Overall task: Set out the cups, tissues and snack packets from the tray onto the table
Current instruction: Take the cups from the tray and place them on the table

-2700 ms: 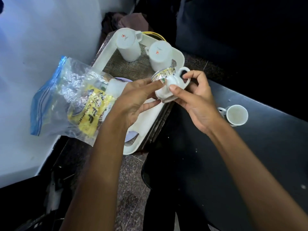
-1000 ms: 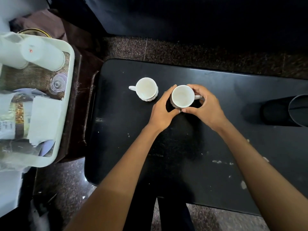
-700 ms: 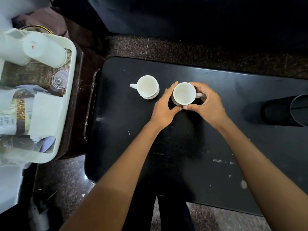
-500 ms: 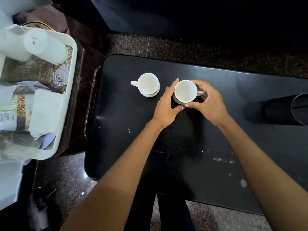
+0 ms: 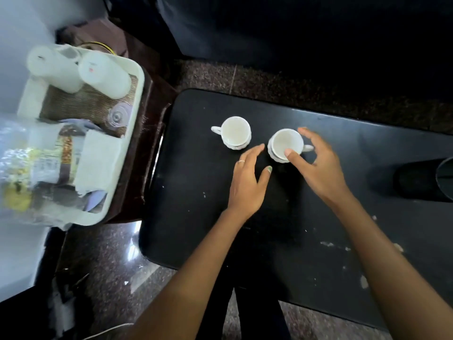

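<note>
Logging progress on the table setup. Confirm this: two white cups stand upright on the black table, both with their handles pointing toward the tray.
One detail is wrong. The head view shows two white cups upright on the black table, but only the left cup has its handle toward the tray. The right cup has its handle pointing the other way, beside the right hand.

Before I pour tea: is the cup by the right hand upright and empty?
Upright and empty: the cup stands on the black table, mouth up, showing a bare white inside.
</note>
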Demonstrator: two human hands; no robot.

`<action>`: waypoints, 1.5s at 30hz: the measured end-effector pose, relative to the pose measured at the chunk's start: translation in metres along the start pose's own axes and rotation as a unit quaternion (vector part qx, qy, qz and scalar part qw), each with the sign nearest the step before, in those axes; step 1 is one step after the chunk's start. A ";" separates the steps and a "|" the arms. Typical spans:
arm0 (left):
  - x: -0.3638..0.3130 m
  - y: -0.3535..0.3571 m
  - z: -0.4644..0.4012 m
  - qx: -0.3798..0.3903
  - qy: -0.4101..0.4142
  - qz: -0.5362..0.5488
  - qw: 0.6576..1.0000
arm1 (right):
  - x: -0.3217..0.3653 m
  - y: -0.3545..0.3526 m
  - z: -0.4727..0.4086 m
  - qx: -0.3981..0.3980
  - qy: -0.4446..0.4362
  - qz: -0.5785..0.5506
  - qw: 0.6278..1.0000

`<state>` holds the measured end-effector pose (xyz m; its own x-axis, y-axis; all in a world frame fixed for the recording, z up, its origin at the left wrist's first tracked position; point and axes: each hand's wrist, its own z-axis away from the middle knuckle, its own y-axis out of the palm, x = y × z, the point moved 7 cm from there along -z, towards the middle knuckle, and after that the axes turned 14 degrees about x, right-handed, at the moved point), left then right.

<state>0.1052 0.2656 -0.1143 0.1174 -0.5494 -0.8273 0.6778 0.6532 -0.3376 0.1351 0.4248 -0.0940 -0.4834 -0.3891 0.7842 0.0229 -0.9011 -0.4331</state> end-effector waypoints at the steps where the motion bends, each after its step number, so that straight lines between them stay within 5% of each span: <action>1: -0.001 -0.007 0.006 -0.023 -0.003 0.011 1.000 | 0.008 0.002 0.001 -0.010 -0.008 0.005 1.000; 9: -0.009 -0.085 0.037 -0.159 0.015 0.096 0.983 | 0.080 0.026 -0.002 -0.060 -0.070 0.072 0.993; 19: 0.016 -0.244 0.044 -0.278 0.023 0.171 0.945 | 0.208 0.147 -0.060 0.027 -0.162 0.054 0.985; 26: 0.056 -0.326 0.016 -0.259 -0.032 0.215 0.941 | 0.263 0.218 -0.128 0.066 -0.109 0.034 0.991; 35: 0.067 -0.339 -0.019 -0.146 -0.086 0.257 0.951 | 0.258 0.240 -0.166 0.069 -0.041 0.033 0.996; 45: 0.068 -0.341 -0.005 -0.167 -0.112 0.397 0.896 | 0.254 0.244 -0.147 0.097 -0.062 -0.122 0.986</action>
<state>-0.1217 0.0079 -0.0581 0.6345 0.0899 -0.7676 0.0667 0.9831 0.1703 -0.1112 0.1347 -0.0658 -0.3850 -0.1660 0.9079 0.0928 -0.9857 -0.1409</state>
